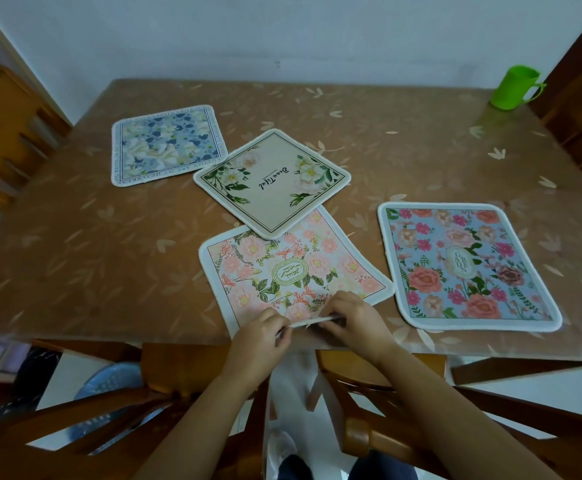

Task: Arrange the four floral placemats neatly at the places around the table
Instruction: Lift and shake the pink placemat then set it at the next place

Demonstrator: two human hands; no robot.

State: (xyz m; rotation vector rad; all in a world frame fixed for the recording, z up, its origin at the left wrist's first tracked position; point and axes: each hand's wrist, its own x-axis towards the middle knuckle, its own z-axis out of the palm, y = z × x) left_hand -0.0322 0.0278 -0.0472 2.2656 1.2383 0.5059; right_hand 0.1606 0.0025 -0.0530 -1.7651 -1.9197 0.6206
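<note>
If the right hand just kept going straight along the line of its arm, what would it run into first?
The right hand pinches the pink placemat by its near edge. Sliding on across it, it would probably meet the beige placemat overlapping its far edge; depth is uncertain.

1. Both hands meet at the near edge of the table (pixel 74 237), the left hand (pixel 260 336) and right hand (pixel 355 322) pinching the lifted near rim of the pink placemat (pixel 293 268).
2. The beige placemat (pixel 272 181) lies turned cornerwise, its near corner overlapping the pink placemat's far edge.
3. The blue-and-white placemat (pixel 168 145) lies flat at far left, just beside the beige one.
4. The rose placemat (pixel 466 268) lies flat at near right, apart from the others.
5. A green cup (pixel 516 87) stands at the far right corner.
</note>
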